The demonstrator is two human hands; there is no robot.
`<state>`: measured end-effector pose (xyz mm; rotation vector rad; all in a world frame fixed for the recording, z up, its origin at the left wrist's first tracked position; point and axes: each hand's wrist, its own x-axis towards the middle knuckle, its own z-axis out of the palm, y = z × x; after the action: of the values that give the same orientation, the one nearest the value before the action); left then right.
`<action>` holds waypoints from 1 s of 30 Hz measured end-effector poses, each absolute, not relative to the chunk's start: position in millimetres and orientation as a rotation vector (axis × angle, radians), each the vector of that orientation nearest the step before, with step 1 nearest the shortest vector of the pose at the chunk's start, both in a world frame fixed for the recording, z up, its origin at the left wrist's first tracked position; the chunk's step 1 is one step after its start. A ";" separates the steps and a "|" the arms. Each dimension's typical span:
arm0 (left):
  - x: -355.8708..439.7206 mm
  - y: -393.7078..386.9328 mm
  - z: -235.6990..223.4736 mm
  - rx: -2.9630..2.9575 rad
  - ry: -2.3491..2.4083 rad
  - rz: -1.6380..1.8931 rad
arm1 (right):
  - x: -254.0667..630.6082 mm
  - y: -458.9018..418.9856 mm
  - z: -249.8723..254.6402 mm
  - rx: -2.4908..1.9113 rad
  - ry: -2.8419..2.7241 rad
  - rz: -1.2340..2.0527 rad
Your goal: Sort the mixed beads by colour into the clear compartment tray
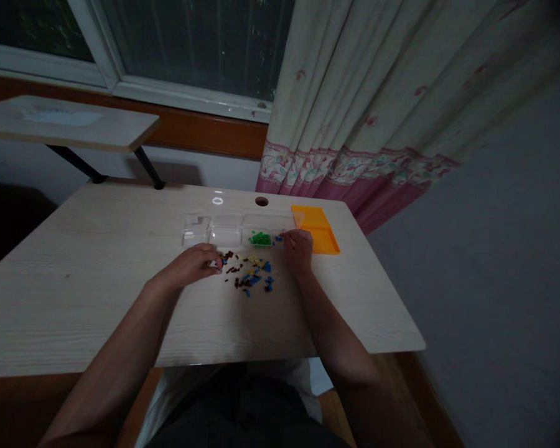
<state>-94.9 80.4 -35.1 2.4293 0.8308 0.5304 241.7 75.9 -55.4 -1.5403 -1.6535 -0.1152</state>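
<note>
My left hand (pixel 201 260) rests at the left edge of a loose pile of small toy bricks, its fingers curled in and the thumb close to them. What lies between those fingertips is too small to make out. In the pile are brown bricks (pixel 234 269), blue bricks (pixel 254 280) and pale yellow bricks (pixel 253 261). My right hand (pixel 299 245) is at the right end of a clear divided tray (pixel 226 221), fingers closed and pointing down beside a few blue pieces (pixel 279 239). Its fingertips are partly hidden. Green bricks (pixel 260 239) fill one compartment of the tray.
An orange tray (pixel 325 241) lies just right of my right hand. Behind the clear tray is a round cable hole (pixel 262 201) in the desk (pixel 205 323). A raised shelf (pixel 116 127) stands at the back left, and a curtain (pixel 350 124) hangs behind the desk.
</note>
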 end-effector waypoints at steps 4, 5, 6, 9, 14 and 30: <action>-90.6 80.5 -34.4 2.469 0.874 0.517 | 241.8 76.2 -55.6 -1.534 -1.657 -0.129; -89.0 80.4 -34.5 2.476 0.882 0.521 | 241.7 76.2 -55.4 -1.532 -1.658 -0.134; -87.1 80.0 -34.6 2.482 0.886 0.530 | 241.4 76.1 -55.0 -1.529 -1.658 -0.140; -80.2 77.1 -32.8 2.464 0.885 0.589 | 237.9 74.2 -51.9 -1.514 -1.665 -0.158; -64.9 68.6 -26.3 2.258 0.952 0.790 | 217.6 63.3 -44.9 -1.369 -1.750 -0.170; -33.3 62.1 -46.8 1.750 1.016 0.925 | 164.9 41.4 -46.8 -1.006 -2.050 -0.106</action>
<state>-33.3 62.1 -46.8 1.7495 1.0161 0.9252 164.9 41.4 -46.8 -1.0057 -2.0498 -0.1062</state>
